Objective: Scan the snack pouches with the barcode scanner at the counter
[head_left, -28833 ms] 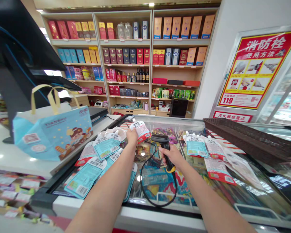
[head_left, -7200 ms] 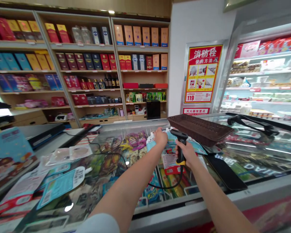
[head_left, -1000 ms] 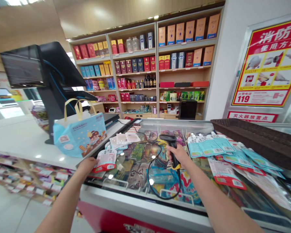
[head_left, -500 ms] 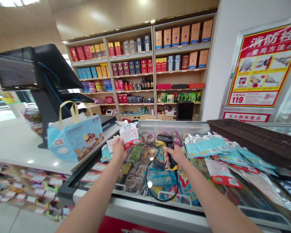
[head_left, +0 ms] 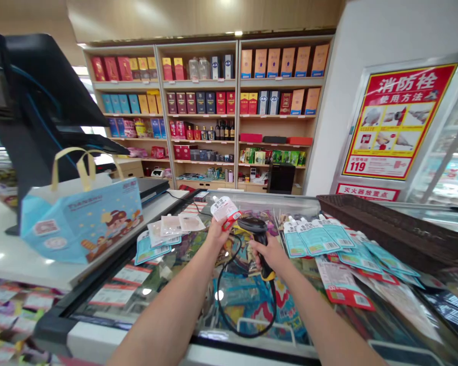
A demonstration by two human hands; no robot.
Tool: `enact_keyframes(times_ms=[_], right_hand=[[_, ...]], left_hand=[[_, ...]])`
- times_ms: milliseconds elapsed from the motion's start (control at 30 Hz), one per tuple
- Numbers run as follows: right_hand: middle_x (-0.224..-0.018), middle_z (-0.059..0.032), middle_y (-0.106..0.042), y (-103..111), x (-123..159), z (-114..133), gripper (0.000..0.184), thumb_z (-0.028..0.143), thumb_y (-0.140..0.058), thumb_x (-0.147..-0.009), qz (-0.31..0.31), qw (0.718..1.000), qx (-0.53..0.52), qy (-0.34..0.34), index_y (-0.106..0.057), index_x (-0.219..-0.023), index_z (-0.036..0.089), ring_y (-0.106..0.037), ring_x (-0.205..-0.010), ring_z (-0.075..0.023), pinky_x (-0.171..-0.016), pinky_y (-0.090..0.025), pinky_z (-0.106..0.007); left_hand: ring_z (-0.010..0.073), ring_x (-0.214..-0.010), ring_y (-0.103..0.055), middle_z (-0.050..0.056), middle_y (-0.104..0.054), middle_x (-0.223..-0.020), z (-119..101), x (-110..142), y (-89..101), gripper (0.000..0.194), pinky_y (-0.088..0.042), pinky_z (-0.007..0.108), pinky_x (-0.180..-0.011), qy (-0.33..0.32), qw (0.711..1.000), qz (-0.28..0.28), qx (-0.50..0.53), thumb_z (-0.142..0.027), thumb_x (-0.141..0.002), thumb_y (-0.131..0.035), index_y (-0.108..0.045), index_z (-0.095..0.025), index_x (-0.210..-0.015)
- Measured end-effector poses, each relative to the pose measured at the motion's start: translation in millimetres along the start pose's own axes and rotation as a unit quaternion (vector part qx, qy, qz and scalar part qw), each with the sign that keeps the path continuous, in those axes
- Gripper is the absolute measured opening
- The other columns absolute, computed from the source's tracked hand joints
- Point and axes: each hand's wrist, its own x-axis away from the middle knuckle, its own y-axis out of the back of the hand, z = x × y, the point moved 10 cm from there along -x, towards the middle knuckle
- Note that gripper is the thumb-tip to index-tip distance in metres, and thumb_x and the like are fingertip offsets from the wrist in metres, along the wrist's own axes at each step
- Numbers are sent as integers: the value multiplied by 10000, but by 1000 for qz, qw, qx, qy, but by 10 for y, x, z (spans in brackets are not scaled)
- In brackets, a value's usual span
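Now, left hand (head_left: pixel 215 235): holds a red-and-white spout pouch (head_left: pixel 223 209) upright above the freezer lid (head_left: pixel 168 264).
Right hand (head_left: pixel 266 252): closed around the handle of the barcode scanner (head_left: pixel 256 235), its head just beside the pouch.
Cable (head_left: pixel 244 315): loops on the glass.
Right side: blue pouches (head_left: pixel 316 238) lie beside a brown basket (head_left: pixel 389 229).
Left side: blue bag (head_left: pixel 84 218) on the counter (head_left: pixel 7 259).

Both forearms were bare to the frame's lower edge, with no sleeve showing. The left hand (head_left: pixel 216 235) and right hand (head_left: pixel 269 252) were gloveless.
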Motion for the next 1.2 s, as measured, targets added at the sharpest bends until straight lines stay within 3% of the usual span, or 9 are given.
enact_keyframes(times_ms=[133,300,633,867,1200], right_hand=[[-471,87,-512,47,9,-5,361,449,-676,-631,-6,1000,12,-13,-450,-789,215,-486,-343,-109,-350,-433,-242],[-444,81,-509,70,8,-3,316,427,-665,-657,1,1000,17,-11,-448,-743,214,-480,-332,-103,-353,-434,-236],[-464,89,-502,-14,67,-18,317,419,-673,-632,27,999,20,-29,-461,-748,214,-487,-350,-105,-364,-431,-238],[-504,88,-515,-27,50,-78,329,418,-661,-630,35,999,24,-32,-482,-799,201,-483,-353,-94,-359,-438,-233],[-497,82,-528,-28,41,-63,329,412,-703,-632,34,998,2,-47,-507,-790,199,-492,-362,-94,-359,-434,-220]], left_hand=[[172,-775,-674,12,-655,-989,-122,26,-53,588,-587,342,-669,-38,998,24,-43,-1,-595,-657,-517,-239,-1113],[159,-786,-664,30,-666,-992,-240,47,-107,567,-577,296,-669,-96,990,31,-100,-43,-616,-681,-545,-238,-1131],[156,-855,-663,46,-673,-1027,-300,-15,50,443,-560,301,-761,-128,988,-12,-88,-135,-754,-629,-543,-234,-1177],[142,-812,-659,49,-668,-994,-304,-60,89,403,-547,285,-750,-138,987,-17,-87,-183,-745,-652,-559,-220,-1136],[162,-731,-660,35,-666,-952,-242,-35,65,361,-562,329,-669,-85,991,-34,-94,-220,-747,-642,-553,-231,-1097]])
